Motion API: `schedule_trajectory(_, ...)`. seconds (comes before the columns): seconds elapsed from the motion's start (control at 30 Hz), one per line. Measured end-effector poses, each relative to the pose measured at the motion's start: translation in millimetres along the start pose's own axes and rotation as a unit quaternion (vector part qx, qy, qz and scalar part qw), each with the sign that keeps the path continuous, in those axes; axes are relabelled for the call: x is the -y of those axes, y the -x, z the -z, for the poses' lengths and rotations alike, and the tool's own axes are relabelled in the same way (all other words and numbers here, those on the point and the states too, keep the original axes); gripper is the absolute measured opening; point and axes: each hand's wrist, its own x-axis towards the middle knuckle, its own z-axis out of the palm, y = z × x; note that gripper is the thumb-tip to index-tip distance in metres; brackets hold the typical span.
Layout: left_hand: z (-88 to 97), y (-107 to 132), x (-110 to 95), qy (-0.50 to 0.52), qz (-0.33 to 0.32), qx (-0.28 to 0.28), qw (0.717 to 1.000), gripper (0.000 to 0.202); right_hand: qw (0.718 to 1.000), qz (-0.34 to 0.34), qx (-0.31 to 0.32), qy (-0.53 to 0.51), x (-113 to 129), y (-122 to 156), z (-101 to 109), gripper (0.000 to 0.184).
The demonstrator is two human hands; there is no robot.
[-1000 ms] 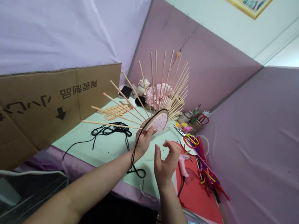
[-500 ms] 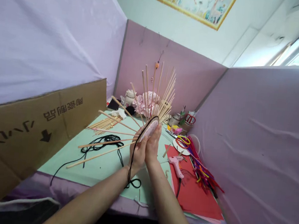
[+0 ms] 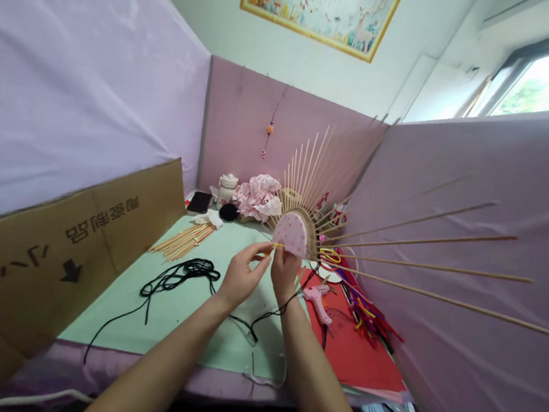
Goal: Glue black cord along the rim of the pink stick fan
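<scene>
One pink spotted half-round panel (image 3: 289, 230), pale wooden sticks (image 3: 487, 313) already ringing its rim, above the green tabletop (image 3: 164, 344); right hand (image 3: 285, 273) clamped on its lower edge. Left hand (image 3: 243, 273) at that edge, grip unclear. Loose: coiled black cord (image 3: 201, 265).

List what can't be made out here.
Right hand: some fingers, hidden in the head view behind the dotted disc.
Yellow bit: too small to identify in the head view.
Sticks: several at upper right, blurred in the head view.
Framed picture: top, cut off by the head view's edge.
</scene>
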Motion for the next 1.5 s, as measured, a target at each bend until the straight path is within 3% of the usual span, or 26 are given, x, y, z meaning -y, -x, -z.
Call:
schedule_trajectory(0.07, -5.9, 7, 9, 0.019, 0.095, -0.070, 0.993, 0.023, 0.998, -0.062, -0.021, -0.013, 8, -1, 9, 0.032)
schedule_trajectory(0.17, -15.3, 14, 23, 0.098, 0.236, 0.014, 0.967, 0.033, 0.986, -0.155, -0.033, -0.056, 23, -1, 18, 0.031)
schedule_trajectory(0.23, -19.7, 15, 27, 0.193, 0.293, 0.069, 0.934, 0.041, 0.975, -0.196, -0.044, -0.096, 31, -1, 20, 0.028)
schedule_trajectory(0.4, -21.2, 4, 22, 0.450, 0.332, 0.074, 0.826, 0.031, 0.932, -0.280, -0.046, -0.224, 37, 7, 15, 0.025)
schedule_trajectory(0.5, -18.2, -5, 18, 0.527, 0.377, 0.040, 0.760, 0.026, 0.908, -0.303, -0.042, -0.286, 40, 15, 10, 0.023)
schedule_trajectory(0.6, -14.9, -13, 15, 0.566, 0.387, -0.001, 0.728, 0.033, 0.890, -0.307, -0.006, -0.336, 42, 19, 10, 0.023)
schedule_trajectory(0.77, -11.9, -19, 18, 0.567, 0.384, -0.017, 0.728, 0.028, 0.905, -0.247, 0.168, -0.302, 35, 13, 32, 0.027)
schedule_trajectory(0.83, -10.4, -18, 22, 0.573, 0.367, -0.015, 0.733, 0.031, 0.915, -0.229, 0.206, -0.262, 29, 10, 42, 0.032)
schedule_trajectory(0.97, -5.0, -16, 33, 0.588, 0.360, -0.027, 0.723, 0.032, 0.910, -0.230, 0.143, -0.313, 18, 11, 51, 0.039)
schedule_trajectory(1.1, -3.9, -12, 39, 0.593, 0.370, -0.033, 0.715, 0.031, 0.878, -0.302, 0.036, -0.369, 14, 20, 42, 0.037)
schedule_trajectory(1.2, -7.0, -9, 41, 0.579, 0.392, -0.032, 0.714, 0.026, 0.869, -0.325, 0.014, -0.373, 14, 27, 33, 0.037)
schedule_trajectory(1.33, -7.5, -7, 44, 0.554, 0.397, -0.072, 0.728, 0.022, 0.876, -0.309, 0.060, -0.365, 10, 33, 34, 0.040)
schedule_trajectory(1.43, -3.2, -7, 46, 0.528, 0.398, -0.087, 0.745, 0.021, 0.890, -0.280, 0.157, -0.323, 0, 41, 47, 0.047)
schedule_trajectory(1.5, 0.3, -7, 46, 0.525, 0.387, -0.092, 0.752, 0.021, 0.907, -0.272, 0.215, -0.240, -8, 49, 61, 0.045)
